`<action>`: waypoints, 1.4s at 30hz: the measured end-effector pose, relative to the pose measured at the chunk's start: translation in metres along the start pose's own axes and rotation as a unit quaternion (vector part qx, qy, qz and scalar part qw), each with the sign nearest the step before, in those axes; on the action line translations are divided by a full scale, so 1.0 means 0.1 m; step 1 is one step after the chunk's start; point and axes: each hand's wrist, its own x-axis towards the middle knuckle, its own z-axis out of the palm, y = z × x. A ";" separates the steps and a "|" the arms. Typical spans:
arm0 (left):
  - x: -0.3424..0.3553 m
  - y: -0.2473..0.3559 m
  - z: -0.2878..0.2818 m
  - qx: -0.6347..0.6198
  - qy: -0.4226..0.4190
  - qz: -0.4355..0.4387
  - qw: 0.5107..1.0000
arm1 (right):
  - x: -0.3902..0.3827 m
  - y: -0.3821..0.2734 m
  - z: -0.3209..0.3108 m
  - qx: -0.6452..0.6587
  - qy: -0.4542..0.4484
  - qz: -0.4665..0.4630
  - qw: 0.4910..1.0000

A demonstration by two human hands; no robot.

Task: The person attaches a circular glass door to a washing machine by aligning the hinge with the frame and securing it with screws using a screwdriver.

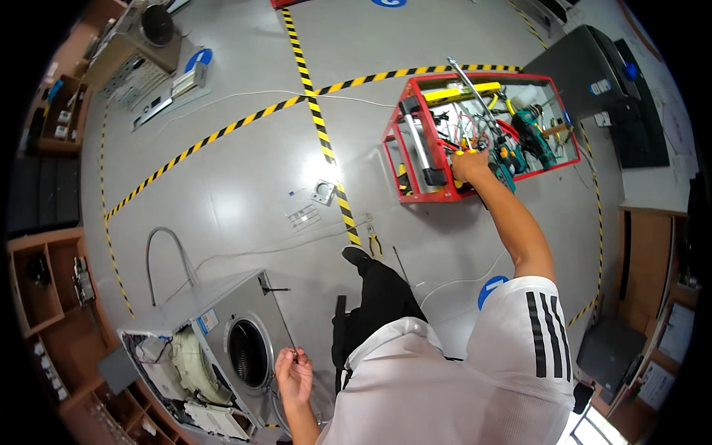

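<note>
My left hand (295, 374) is raised beside the front of an open-topped washing machine (276, 319), its fingers pinched around something small and dark that I cannot make out. At the far right, my right hand (470, 165) reaches over the near side of a red tool cart (452, 194). Yellow-and-black tool handles lie right at its fingertips; whether it grips one is hidden. Inside the cart are teal power drills (535, 137), a yellow level (461, 93), a long metal bar (469, 85) and tangled cables.
Yellow-handled pliers (374, 242) and a thin dark rod (400, 263) lie on the floor by my foot. A square metal part (323, 192) sits beside the striped tape (320, 126). Pale cords cross the floor. A dark cabinet (582, 70) stands behind the cart.
</note>
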 end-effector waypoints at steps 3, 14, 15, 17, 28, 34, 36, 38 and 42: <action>-0.05 0.03 -0.11 0.012 0.037 0.027 0.999 | 0.19 -0.13 0.06 0.018 -0.010 -0.001 1.000; -0.43 0.00 -0.63 -0.140 0.084 0.102 0.981 | 0.73 0.19 -0.06 0.215 0.086 -0.169 0.958; -0.49 -0.06 -0.71 -0.163 0.088 0.111 0.976 | 0.65 0.27 -0.17 0.189 0.068 -0.178 0.963; -0.43 -0.10 -0.81 -0.201 0.064 0.129 0.969 | 0.98 0.92 -0.32 0.292 0.042 -0.114 0.949; -0.98 -0.16 -1.94 -0.418 0.084 0.286 0.858 | -2.82 -1.92 -1.10 0.226 0.028 -0.397 0.889; -1.34 -0.04 -2.59 -0.476 0.115 0.326 0.808 | -4.40 -3.14 -0.02 0.300 -0.204 -0.503 0.784; -1.41 -0.08 -2.82 -0.503 0.115 0.331 0.790 | -4.69 -3.34 0.29 0.226 -0.166 -0.586 0.761; -1.49 -0.07 -3.01 -0.509 0.105 0.332 0.787 | -4.98 -3.45 0.48 0.219 -0.186 -0.585 0.758; -1.66 -0.02 -3.13 -0.509 0.096 0.316 0.795 | -5.26 -3.53 0.75 0.191 -0.124 -0.636 0.738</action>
